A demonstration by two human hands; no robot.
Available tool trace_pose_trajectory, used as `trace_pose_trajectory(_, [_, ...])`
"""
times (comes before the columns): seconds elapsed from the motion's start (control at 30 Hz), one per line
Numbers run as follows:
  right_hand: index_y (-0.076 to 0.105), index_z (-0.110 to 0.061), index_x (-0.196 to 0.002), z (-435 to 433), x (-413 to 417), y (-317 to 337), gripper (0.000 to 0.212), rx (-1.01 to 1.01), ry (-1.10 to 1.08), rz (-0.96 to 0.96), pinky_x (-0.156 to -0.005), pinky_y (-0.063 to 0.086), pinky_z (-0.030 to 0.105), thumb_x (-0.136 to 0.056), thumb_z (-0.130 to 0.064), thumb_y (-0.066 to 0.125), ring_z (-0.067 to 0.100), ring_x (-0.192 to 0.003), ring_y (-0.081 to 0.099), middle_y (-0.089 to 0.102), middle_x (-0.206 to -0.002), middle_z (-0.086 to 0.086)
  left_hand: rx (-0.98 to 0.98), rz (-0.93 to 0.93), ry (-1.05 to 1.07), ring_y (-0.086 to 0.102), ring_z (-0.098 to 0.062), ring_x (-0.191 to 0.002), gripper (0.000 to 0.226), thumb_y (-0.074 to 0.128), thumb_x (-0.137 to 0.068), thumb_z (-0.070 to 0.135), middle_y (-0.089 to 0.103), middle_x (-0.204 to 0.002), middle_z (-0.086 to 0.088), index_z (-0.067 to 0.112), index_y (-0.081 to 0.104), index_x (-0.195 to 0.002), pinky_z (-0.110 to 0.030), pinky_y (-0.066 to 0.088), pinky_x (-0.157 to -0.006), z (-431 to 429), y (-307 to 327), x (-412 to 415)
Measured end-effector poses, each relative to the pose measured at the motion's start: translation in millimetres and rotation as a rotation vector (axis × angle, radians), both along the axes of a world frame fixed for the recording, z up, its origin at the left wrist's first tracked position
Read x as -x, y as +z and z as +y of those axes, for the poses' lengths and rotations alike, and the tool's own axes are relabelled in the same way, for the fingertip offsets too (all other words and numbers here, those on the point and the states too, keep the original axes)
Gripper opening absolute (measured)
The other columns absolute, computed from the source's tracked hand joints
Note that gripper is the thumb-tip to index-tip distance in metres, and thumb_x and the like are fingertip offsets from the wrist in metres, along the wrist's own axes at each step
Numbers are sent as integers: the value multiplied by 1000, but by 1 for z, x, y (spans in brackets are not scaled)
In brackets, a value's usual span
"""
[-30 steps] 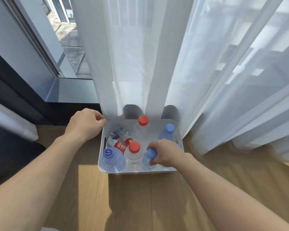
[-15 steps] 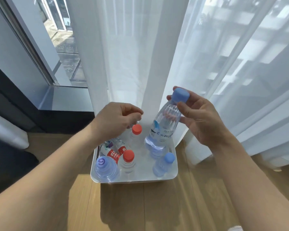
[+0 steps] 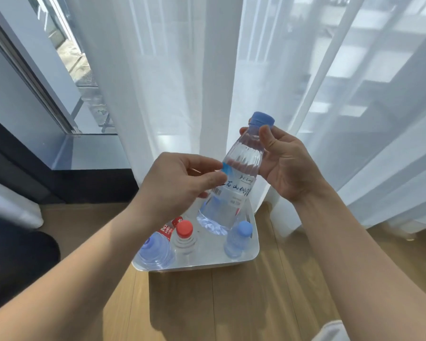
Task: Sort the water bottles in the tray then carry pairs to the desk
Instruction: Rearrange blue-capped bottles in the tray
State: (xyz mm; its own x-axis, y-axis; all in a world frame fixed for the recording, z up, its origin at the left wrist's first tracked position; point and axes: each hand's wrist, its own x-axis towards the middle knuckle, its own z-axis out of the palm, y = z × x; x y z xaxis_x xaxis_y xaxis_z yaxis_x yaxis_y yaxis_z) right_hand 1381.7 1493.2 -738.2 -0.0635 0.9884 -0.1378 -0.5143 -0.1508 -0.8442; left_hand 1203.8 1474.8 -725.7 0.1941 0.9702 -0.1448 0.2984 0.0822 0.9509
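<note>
A clear water bottle with a blue cap (image 3: 239, 173) is held tilted above the white tray (image 3: 255, 249). My right hand (image 3: 284, 166) grips its neck just under the cap. My left hand (image 3: 180, 183) pinches its label on the left side. In the tray stand a red-capped bottle (image 3: 184, 238), a small blue-capped bottle (image 3: 239, 238) and a wide blue-capped bottle (image 3: 154, 252). A red-labelled bottle (image 3: 171, 226) lies behind them, mostly hidden by my left arm.
The tray sits on a wooden floor (image 3: 231, 303) against white sheer curtains (image 3: 256, 70). A window with a grey sill (image 3: 91, 151) is at the left. A dark object (image 3: 15, 257) lies on the floor at the left.
My right hand lifted a blue-capped bottle out of the tray and raised it. My left hand left the tray's rim and came across to take hold of the bottle's label.
</note>
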Motion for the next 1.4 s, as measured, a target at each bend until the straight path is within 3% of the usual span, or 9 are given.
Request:
trace_pose_trajectory(0.2, [60,2,-91,0,2,0,32,-4,17,-26,-62,59,48,-70,-22,59,25,-95,57,60,-88,9,54,-12,56,55,-12,-55,4,74,-75,12,74,-69,-2,15,74,-77,-17,49,-46,6,-4,4])
trace_pose_trajectory(0.33, [62,0,-91,-1,1,0,30,4,7,-63,-60,59,46,-69,-21,61,22,-89,58,61,-85,7,-4,72,18,54,-7,-52,8,69,-81,11,70,-64,-1,15,69,-74,-15,49,-48,6,-7,2])
trace_pose_trajectory(0.53, [67,-3,-95,1,-1,-4,42,57,-107,-247,-83,53,59,-57,-21,74,22,-87,58,63,-76,2,71,52,-120,64,-14,-63,12,65,-82,6,73,-70,-4,12,66,-72,-15,53,-59,7,-1,20])
trace_pose_trajectory(0.67, [63,-10,-92,3,1,-9,32,101,-232,-358,-85,54,55,-65,-12,80,21,-83,64,66,-83,2,54,136,-215,62,-15,-63,11,67,-80,8,74,-75,-11,13,68,-70,-18,53,-59,7,8,30])
trace_pose_trajectory(0.83, [62,-19,-87,3,7,-10,31,68,-310,-448,-65,61,34,-65,-15,83,16,-75,63,63,-88,1,1,106,-187,60,-10,-58,6,73,-68,12,72,-64,-4,11,70,-63,-15,50,-56,12,20,51])
trace_pose_trajectory(1.1, [64,-20,-74,4,20,-18,32,48,-371,-578,-73,58,51,-55,-22,90,17,-70,59,59,-72,-5,-36,268,-86,57,-4,-53,12,71,-77,9,72,-60,4,14,70,-66,-12,46,-55,23,11,77])
trace_pose_trajectory(1.2, [65,-24,-69,6,26,-20,30,30,-390,-614,-76,58,49,-54,-23,90,18,-72,60,61,-69,-6,-64,254,-7,59,-5,-51,8,75,-74,23,74,-69,2,20,71,-67,-13,48,-54,29,9,92])
trace_pose_trajectory(1.3, [65,-27,-73,6,25,-19,31,-1,-394,-723,-76,58,36,-55,-24,90,12,-68,57,64,-74,-8,-110,94,114,69,-15,-62,37,81,-46,54,74,-66,5,26,73,-70,-16,55,-58,33,15,111])
trace_pose_trajectory(1.4, [68,-24,-84,3,22,-21,37,-33,-339,-881,-69,52,23,-55,-25,89,8,-66,56,66,-81,-8,-112,349,173,67,-20,-70,9,79,-66,31,73,-63,4,25,72,-68,-13,51,-58,37,-2,108])
